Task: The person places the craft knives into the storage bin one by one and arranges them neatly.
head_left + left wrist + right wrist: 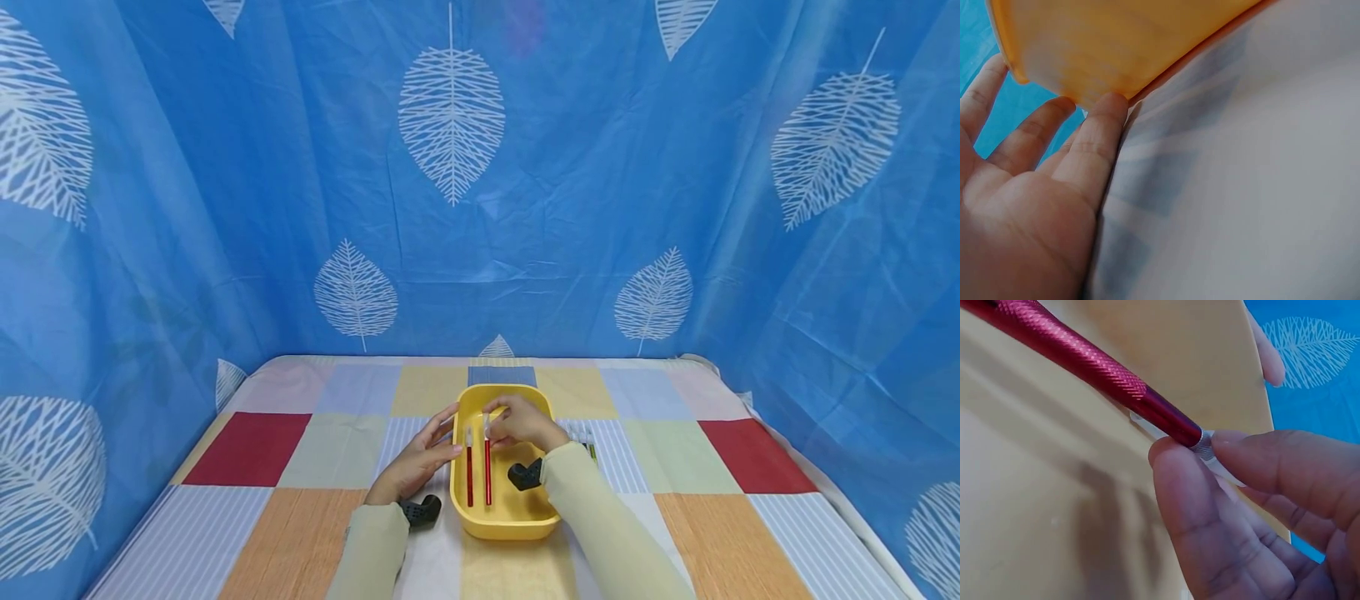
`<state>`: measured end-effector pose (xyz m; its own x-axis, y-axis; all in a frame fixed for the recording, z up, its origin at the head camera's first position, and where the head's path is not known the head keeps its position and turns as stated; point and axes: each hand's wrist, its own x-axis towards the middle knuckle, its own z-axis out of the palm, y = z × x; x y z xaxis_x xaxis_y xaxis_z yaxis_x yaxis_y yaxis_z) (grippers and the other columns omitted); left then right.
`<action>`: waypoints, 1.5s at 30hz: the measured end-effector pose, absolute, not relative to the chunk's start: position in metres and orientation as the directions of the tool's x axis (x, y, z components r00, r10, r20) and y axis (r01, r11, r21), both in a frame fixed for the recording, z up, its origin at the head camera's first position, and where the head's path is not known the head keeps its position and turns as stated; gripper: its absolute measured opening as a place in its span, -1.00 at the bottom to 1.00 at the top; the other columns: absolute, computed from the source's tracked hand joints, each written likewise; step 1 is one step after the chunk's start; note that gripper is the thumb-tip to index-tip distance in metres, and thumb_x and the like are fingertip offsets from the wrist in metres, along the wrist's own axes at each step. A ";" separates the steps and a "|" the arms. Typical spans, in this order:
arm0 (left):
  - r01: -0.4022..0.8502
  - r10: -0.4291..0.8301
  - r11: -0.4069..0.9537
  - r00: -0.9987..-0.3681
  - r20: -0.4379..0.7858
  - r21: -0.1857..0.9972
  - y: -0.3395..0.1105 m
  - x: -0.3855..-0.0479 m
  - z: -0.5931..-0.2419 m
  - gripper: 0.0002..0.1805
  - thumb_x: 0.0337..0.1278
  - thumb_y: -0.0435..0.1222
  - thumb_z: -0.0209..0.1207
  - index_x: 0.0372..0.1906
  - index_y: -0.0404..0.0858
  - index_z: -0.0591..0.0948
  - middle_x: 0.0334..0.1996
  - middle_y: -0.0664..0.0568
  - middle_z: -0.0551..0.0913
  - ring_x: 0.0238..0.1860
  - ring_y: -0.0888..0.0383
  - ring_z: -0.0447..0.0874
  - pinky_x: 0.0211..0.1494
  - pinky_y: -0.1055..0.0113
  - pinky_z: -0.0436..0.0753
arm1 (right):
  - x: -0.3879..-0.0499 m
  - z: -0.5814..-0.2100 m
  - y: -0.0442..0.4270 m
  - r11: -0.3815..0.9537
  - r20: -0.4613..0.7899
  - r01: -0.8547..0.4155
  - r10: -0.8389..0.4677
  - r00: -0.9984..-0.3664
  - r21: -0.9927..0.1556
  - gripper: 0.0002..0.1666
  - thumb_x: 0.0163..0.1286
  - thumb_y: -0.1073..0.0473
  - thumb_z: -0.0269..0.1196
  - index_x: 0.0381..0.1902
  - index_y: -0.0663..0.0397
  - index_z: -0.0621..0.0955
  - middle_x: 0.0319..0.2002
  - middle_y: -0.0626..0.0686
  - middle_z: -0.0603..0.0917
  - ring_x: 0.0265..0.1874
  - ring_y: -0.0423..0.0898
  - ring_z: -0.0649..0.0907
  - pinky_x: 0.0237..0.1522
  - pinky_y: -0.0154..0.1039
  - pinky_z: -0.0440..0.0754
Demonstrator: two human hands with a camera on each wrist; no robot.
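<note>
A yellow tray [513,530] stands on the cloth in the head view. Inside it, toward the left wall, lies one red craft knife [470,477]. Beside that, a second red craft knife [487,479] has its far end between the thumb and finger of my right hand [525,423]. Up close in the right wrist view, this knife's handle [1100,369] is knurled, and the pinch is at its silver collar, by a clear or whitish cap. My left hand [414,465] touches the tray's left wall with fingers fairly straight; its fingertips [1110,106] meet the yellow side.
Right of the tray, partly hidden by my right forearm, lie several slim items [591,448] with clear tips and some green. A patchwork cloth [322,533] covers the table. Blue leaf-print curtains [525,250] enclose the back and sides.
</note>
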<state>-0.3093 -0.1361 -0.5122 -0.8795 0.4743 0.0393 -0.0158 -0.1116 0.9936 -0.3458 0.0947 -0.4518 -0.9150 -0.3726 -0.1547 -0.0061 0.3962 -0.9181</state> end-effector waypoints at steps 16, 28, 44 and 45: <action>-0.016 0.471 -0.111 -0.882 0.039 0.994 -0.137 -0.310 -0.513 -0.04 0.53 -0.36 0.21 0.80 -0.20 -0.06 0.73 -0.39 -0.10 0.70 -0.36 0.00 0.68 -0.18 0.20 | -0.345 -0.452 0.079 0.519 -0.215 0.015 -0.328 -0.920 -0.855 -0.56 0.40 0.51 0.38 0.22 0.41 0.62 -0.38 0.18 0.73 -0.53 -0.13 0.70 -0.32 -0.21 0.84; -0.026 0.471 -0.125 -0.882 0.036 0.992 -0.137 -0.310 -0.513 -0.06 0.52 -0.44 0.16 0.80 -0.21 -0.07 0.74 -0.39 -0.13 0.71 -0.35 -0.05 0.69 -0.20 0.15 | -0.344 -0.457 0.072 0.515 -0.227 0.026 -0.331 -0.916 -0.857 -0.59 0.45 0.49 0.35 0.23 0.38 0.63 -0.44 0.13 0.71 -0.52 -0.12 0.69 -0.33 -0.22 0.84; -0.015 0.481 -0.125 -0.875 0.048 0.992 -0.136 -0.308 -0.511 -0.05 0.54 -0.41 0.17 0.80 -0.22 -0.08 0.74 -0.40 -0.16 0.71 -0.37 -0.08 0.70 -0.20 0.15 | -0.345 -0.463 0.069 0.509 -0.243 0.058 -0.305 -0.921 -0.859 -0.54 0.43 0.49 0.37 0.26 0.42 0.62 -0.44 0.08 0.68 -0.53 -0.13 0.65 -0.38 -0.28 0.79; -0.018 0.478 -0.126 -0.877 0.045 0.992 -0.136 -0.308 -0.510 -0.05 0.53 -0.42 0.17 0.80 -0.21 -0.08 0.74 -0.39 -0.15 0.72 -0.36 -0.08 0.70 -0.20 0.15 | -0.345 -0.463 0.069 0.506 -0.244 0.062 -0.303 -0.921 -0.861 -0.53 0.42 0.49 0.38 0.27 0.42 0.61 -0.44 0.09 0.68 -0.52 -0.13 0.65 -0.37 -0.27 0.80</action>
